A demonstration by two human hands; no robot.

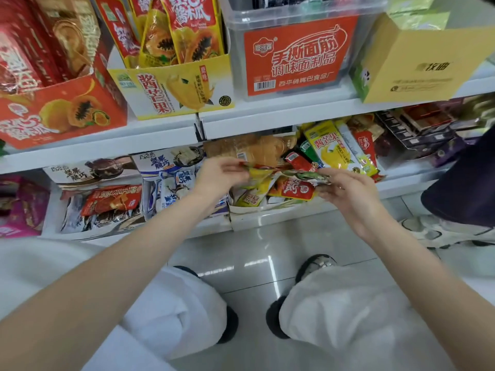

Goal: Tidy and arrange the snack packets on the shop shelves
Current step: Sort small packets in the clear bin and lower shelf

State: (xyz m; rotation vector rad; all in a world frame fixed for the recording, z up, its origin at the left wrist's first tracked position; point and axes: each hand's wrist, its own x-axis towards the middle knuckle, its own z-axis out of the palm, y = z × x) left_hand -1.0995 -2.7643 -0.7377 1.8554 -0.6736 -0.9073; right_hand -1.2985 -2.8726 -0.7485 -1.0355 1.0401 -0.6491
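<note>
Landmark: the white cardboard display tray [257, 210] on the lower shelf, heaped with loose red and yellow foil packets.
Left hand [218, 176]: fingers curled, pinching the left end of a small stack of flat, crinkled red-and-yellow foil snack packets [284, 173].
Right hand [348, 192]: fingertips pinching the right end of the same stack, palm turned up.
Where the packets are: in the air just above the tray, level, edge toward me, between my two hands.
How they look: thin, glossy, a little rumpled; I cannot tell how many there are.
Risk: I judge the slick foil could fan out and a packet slip from the middle, since I grip only the ends.
Risk: setting them down on the heap, I might tip the tall yellow mango packet [333, 148] leaning at the back of the tray.
Above the tray: a yellow mango display box [176, 89] on the upper shelf.
</note>
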